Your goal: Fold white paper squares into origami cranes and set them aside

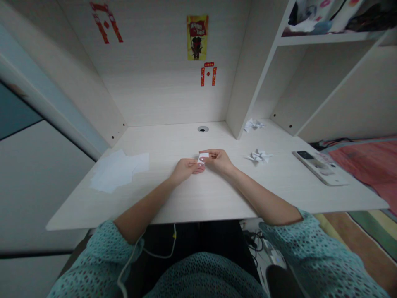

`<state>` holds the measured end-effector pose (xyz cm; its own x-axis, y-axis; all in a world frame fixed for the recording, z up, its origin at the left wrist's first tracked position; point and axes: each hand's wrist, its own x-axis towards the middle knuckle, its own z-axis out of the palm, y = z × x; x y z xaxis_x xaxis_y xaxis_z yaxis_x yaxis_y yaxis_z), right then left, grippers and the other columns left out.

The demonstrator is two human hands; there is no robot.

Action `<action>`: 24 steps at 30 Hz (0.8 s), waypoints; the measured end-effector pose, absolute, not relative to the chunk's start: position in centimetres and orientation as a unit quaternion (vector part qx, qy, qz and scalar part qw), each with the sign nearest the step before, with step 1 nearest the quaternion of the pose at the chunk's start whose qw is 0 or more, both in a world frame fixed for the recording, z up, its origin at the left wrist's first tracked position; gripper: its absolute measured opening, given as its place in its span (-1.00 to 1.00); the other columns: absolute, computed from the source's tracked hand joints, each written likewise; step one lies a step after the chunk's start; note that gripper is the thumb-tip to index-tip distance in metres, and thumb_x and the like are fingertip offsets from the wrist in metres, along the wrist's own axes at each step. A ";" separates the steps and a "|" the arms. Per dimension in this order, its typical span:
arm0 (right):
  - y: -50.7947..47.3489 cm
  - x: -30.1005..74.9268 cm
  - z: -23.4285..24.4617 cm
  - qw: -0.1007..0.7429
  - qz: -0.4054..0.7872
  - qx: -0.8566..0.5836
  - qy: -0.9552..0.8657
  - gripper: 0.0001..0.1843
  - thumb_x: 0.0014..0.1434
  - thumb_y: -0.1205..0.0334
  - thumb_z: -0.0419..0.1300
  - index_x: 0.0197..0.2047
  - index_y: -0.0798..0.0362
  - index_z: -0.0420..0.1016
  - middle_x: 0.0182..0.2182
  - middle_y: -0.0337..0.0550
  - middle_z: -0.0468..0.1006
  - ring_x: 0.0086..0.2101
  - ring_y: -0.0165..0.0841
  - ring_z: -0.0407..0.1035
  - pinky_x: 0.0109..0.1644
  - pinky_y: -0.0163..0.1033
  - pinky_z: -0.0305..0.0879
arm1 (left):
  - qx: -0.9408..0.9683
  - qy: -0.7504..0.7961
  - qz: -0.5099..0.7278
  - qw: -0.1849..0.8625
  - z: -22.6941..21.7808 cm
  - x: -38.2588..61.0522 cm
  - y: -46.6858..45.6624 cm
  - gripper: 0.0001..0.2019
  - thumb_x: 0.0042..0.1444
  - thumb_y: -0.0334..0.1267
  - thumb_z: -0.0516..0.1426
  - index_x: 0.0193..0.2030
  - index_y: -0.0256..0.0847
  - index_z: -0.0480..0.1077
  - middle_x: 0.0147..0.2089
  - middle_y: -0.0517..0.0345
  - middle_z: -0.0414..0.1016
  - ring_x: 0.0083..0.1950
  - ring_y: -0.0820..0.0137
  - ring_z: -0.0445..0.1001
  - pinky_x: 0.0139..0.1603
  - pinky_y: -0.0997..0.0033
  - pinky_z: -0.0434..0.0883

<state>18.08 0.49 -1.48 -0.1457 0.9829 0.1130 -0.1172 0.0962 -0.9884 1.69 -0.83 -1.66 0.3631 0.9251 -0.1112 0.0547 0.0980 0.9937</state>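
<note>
Between both hands, above the middle of the white desk, is a small folded piece of white paper (203, 156). My left hand (187, 170) grips its lower left side, fingers pressed together. My right hand (218, 159) pinches the paper's right side with thumb and fingers. The fingers cover part of the paper, so its full shape is hidden. To the left, flat white paper sheets (111, 171) lie overlapping. On the right sits a cluster of folded white paper pieces (259, 156) with pointed ends.
More folded paper (254, 125) lies beside the upright divider (259, 70). A white phone (319, 167) rests near the desk's right end. The desk (198, 207) has a round cable hole (203, 129) at the back. A white cable (161, 254) hangs below the front edge.
</note>
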 end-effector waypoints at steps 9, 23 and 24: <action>0.7 18.0 -1.7 0.516 0.516 -0.398 -0.556 -0.59 -0.28 0.06 0.38 -0.33 0.11 0.59 -0.50 -0.14 0.58 -0.52 -0.39 0.40 -0.39 -0.28 0.29 | 0.593 0.464 0.375 0.540 -1.5 1.7 -0.9 -0.76 -0.08 -0.12 0.23 -0.41 -0.29 0.50 -0.45 -0.01 0.56 -0.45 0.39 0.50 -0.37 0.41 0.44; 0.0 17.6 -1.6 0.563 0.419 -0.423 -0.574 -0.42 -0.19 0.11 0.34 -0.04 0.04 0.44 -0.56 -0.31 0.50 -0.55 -0.44 0.35 -0.42 -0.33 0.24 | 0.650 0.457 0.381 0.473 -1.7 1.6 -1.0 -0.78 -0.01 -0.09 0.17 -0.44 -0.22 0.41 -0.47 0.03 0.54 -0.43 0.34 0.51 -0.35 0.36 0.43; 0.1 17.6 -1.5 0.566 0.419 -0.420 -0.572 -0.42 -0.18 0.11 0.34 -0.04 0.03 0.44 -0.57 -0.31 0.49 -0.55 -0.44 0.35 -0.42 -0.33 0.24 | 0.653 0.457 0.381 0.468 -1.7 1.6 -1.0 -0.77 0.00 -0.08 0.16 -0.44 -0.23 0.41 -0.47 0.02 0.53 -0.44 0.34 0.50 -0.35 0.36 0.43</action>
<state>17.63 0.05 -1.55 -0.0061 0.9553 0.2955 0.0061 0.2956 -0.9553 1.57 -0.98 -1.67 0.2919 0.9538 0.0704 0.2394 -0.1442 0.9602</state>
